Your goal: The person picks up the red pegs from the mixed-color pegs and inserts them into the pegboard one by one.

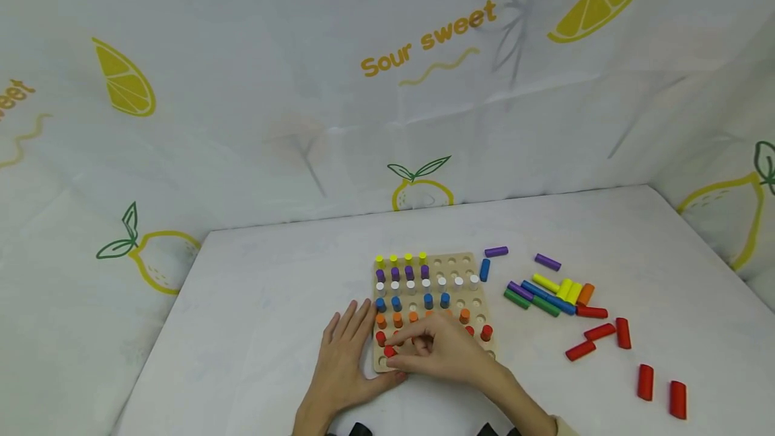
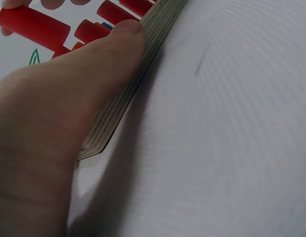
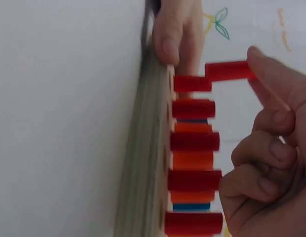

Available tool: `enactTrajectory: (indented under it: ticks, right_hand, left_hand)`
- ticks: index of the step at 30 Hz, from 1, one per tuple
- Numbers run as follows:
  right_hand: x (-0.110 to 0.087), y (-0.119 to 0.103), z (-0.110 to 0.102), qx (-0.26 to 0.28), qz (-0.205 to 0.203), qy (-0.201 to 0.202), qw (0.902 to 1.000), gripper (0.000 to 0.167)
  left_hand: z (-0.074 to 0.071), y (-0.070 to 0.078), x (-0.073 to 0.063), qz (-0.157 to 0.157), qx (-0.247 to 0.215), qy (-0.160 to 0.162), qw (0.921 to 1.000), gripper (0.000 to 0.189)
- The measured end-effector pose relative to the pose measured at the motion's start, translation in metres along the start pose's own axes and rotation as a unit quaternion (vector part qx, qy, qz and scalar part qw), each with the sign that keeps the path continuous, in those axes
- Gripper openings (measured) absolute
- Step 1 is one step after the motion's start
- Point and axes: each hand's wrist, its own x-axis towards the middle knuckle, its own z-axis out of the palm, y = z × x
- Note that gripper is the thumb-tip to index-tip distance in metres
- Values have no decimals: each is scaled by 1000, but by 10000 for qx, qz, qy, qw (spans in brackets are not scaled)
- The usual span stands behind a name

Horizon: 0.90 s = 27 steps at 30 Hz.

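A wooden pegboard (image 1: pixel 468 312) carries rows of upright pegs: yellow, purple, white, blue, orange and red from back to front. My right hand (image 1: pixel 445 348) pinches a red peg (image 3: pixel 227 71) between thumb and index finger, above the board's front left area. In the right wrist view, that peg lies above the tops of the standing red pegs (image 3: pixel 195 141), and its other fingers are curled. My left hand (image 1: pixel 348 358) rests against the board's left side with its fingers extended. Its thumb touches the front edge, seen in the left wrist view. The right hand hides part of the front rows.
Loose pegs lie right of the board: a mixed cluster with yellow pegs (image 1: pixel 565 288) and green pegs (image 1: pixel 517 299), purple pegs (image 1: pixel 547 262) behind, and several red pegs (image 1: pixel 645 382) spread toward the front right. A white cloth wall (image 1: pixel 272 120) with lemon prints stands behind the table.
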Motion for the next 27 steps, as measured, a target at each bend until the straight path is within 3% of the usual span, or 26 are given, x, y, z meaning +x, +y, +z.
enactTrajectory:
  ticks: [6, 14, 27]
  right_hand:
    - [2, -4, 15, 115, 643, 155, 9977, 24]
    - [5, -3, 29, 163, 728, 301, 9968, 24]
    - [5, -2, 32, 96, 937, 371, 9949, 23]
  left_hand:
    - [1, -1, -1, 122, 92, 52, 9999, 113]
    - [3, -3, 0, 266, 430, 152, 9986, 108]
    - [1, -2, 0, 199, 449, 43, 9988, 110]
